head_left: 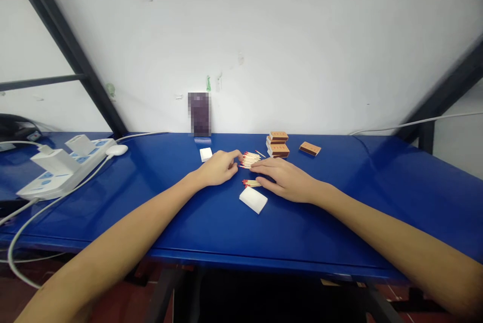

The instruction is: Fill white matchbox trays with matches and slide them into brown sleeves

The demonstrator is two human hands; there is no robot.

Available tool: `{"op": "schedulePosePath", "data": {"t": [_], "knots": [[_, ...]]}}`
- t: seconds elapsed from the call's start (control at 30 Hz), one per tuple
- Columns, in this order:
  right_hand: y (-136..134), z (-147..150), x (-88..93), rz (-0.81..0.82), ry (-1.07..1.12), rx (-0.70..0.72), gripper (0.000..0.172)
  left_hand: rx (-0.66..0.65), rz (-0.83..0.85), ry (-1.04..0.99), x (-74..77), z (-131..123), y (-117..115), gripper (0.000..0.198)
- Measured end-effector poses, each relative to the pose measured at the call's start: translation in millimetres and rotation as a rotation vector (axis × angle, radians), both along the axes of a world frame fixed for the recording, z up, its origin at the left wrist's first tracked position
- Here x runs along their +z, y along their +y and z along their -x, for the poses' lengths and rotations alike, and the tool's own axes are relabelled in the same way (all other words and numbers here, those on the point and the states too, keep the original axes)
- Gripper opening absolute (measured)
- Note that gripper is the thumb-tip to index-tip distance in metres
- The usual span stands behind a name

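Observation:
A pile of red-tipped matches point(250, 159) lies between my two hands on the blue table. At its left end, my left hand point(219, 168) has the index finger reaching to the match heads, thumb apart and the other fingers curled. My right hand point(284, 178) rests palm down with fingers stretched out over the right ends of the matches. Beneath its thumb is a smaller bunch of matches point(250, 183). Just in front of that bunch sits a white matchbox tray point(253, 200). Another small white piece point(206, 154) lies behind my left hand.
Behind my right hand stand stacked matchboxes point(278, 149), with a single matchbox point(310, 149) to their right. A white power strip point(56, 182) with chargers and cables occupies the left side. A dark pixelated object point(200, 114) stands against the wall.

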State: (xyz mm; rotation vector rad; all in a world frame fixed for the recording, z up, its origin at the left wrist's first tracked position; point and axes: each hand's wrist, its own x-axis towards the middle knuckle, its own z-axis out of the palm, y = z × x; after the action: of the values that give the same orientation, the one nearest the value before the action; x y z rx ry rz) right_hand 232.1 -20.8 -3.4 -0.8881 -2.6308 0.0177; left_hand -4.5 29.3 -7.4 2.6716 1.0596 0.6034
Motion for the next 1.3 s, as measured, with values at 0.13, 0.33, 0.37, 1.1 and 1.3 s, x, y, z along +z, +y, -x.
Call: {"op": "schedulePosePath", "data": {"t": [0.13, 0.33, 0.37, 1.1, 1.3], "knots": [[-0.9, 0.0, 0.0, -0.010, 0.006, 0.008, 0.035, -0.004, 0.005, 0.019, 1.7, 0.4, -0.2, 0.023], [-0.6, -0.4, -1.9, -0.009, 0.018, 0.009, 0.034, -0.001, -0.008, 0.027, 1.7, -0.3, -0.8, 0.022], [-0.5, -0.7, -2.5, -0.011, 0.025, 0.007, 0.034, 0.003, -0.011, 0.025, 1.4, -0.2, -0.7, 0.023], [-1.0, -0.8, 0.5, 0.044, 0.034, -0.008, 0.035, 0.004, -0.005, 0.053, 3.4, 0.0, -1.6, 0.025], [-0.7, -1.6, -0.1, 0.052, 0.048, -0.016, 0.033, 0.008, -0.003, 0.050, 4.5, -0.1, -2.3, 0.026]]}}
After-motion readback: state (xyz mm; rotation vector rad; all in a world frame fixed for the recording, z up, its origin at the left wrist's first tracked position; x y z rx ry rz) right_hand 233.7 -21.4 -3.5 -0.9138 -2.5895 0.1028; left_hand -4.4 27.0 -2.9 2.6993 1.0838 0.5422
